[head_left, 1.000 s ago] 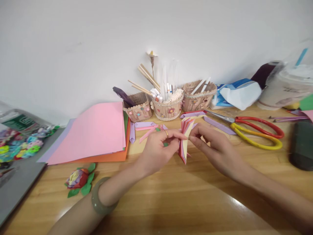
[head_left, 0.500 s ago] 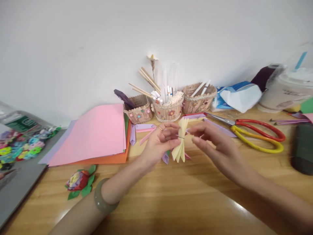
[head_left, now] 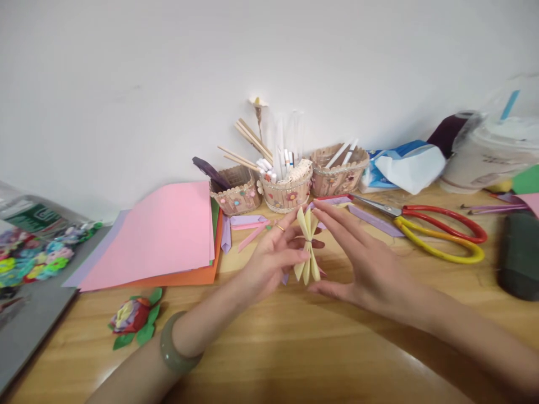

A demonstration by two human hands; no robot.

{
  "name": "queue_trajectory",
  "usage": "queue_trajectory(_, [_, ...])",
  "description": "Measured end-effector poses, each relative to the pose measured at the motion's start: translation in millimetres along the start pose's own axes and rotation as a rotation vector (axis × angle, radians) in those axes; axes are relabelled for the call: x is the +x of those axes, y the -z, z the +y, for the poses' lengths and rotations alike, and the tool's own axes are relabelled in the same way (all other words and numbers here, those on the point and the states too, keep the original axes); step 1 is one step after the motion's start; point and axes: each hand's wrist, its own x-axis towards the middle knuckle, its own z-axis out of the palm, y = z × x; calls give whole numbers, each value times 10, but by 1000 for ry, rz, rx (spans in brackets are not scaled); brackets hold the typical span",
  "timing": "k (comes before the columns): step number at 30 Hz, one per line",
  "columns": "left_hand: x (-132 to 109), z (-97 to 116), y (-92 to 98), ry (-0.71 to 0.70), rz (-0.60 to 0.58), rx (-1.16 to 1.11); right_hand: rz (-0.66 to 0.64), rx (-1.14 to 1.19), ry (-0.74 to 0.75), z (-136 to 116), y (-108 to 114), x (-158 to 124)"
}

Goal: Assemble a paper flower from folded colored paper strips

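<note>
My left hand point(head_left: 272, 258) pinches the tied waist of a pale yellow folded paper bundle point(head_left: 307, 247) that fans out above and below like a bow. It stands upright just over the wooden table point(head_left: 269, 348). My right hand point(head_left: 362, 264) is spread open right beside the bundle, fingers stretched toward its top and thumb near its bottom. A ring is on a left finger and a green bangle point(head_left: 174, 348) on my left wrist.
A stack of pink, lilac and orange paper sheets point(head_left: 168, 235) lies at left. Three stick-built baskets point(head_left: 286, 188) with pens stand by the wall. Red and yellow scissors point(head_left: 433, 230) lie at right, a paper flower point(head_left: 132, 317) at front left, a cup point(head_left: 492, 151) at far right.
The bundle turned from its red and pink edge to its yellow face. My right hand let go of it and spread open; my left hand kept the pinch.
</note>
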Motion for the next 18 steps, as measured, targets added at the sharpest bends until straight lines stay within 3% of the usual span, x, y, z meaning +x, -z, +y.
queue_trajectory(5, [31,23,16,-60,-12,153,29,-73,43,48,54,41])
queue_trajectory(12, [32,-94,5,-154,-13,185,15,-144,55,-38,65,61])
queue_trajectory(18, [22,-82,9,-130,-11,203,-32,-146,119,-27,46,50])
